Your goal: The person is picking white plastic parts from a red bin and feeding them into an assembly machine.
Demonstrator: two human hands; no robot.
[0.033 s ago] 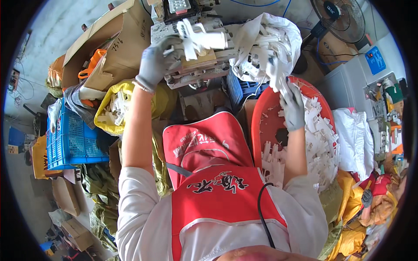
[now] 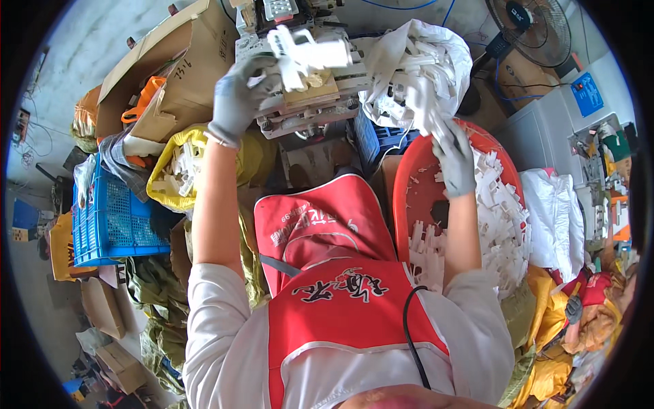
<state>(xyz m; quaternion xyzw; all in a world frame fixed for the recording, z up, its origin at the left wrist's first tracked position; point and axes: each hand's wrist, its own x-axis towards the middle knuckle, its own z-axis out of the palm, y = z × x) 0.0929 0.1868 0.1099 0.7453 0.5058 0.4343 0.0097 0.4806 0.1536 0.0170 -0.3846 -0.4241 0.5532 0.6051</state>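
My left hand (image 2: 238,99), in a grey glove, has its fingers bent at the near edge of a white plastic gun-shaped part (image 2: 310,56). That part is over the tan block (image 2: 310,95) of a metal bench machine (image 2: 272,126). My right hand (image 2: 455,160), gloved too, is closed on a white plastic piece (image 2: 424,109), blurred by motion, between a white sack (image 2: 460,51) and a red tub (image 2: 403,184). Its fingers hide the piece's lower end.
White parts (image 2: 501,218) are heaped in the tub. On the left stand a cardboard box (image 2: 197,75), a yellow sack (image 2: 162,183) with white parts and a blue crate (image 2: 102,235). A fan (image 2: 538,31) is at the far right; a co-worker's gloved hand (image 2: 574,310) shows lower right.
My left hand and the gun-shaped part have shifted slightly left, the part also a little up. My right hand and its white piece have moved slightly down and left.
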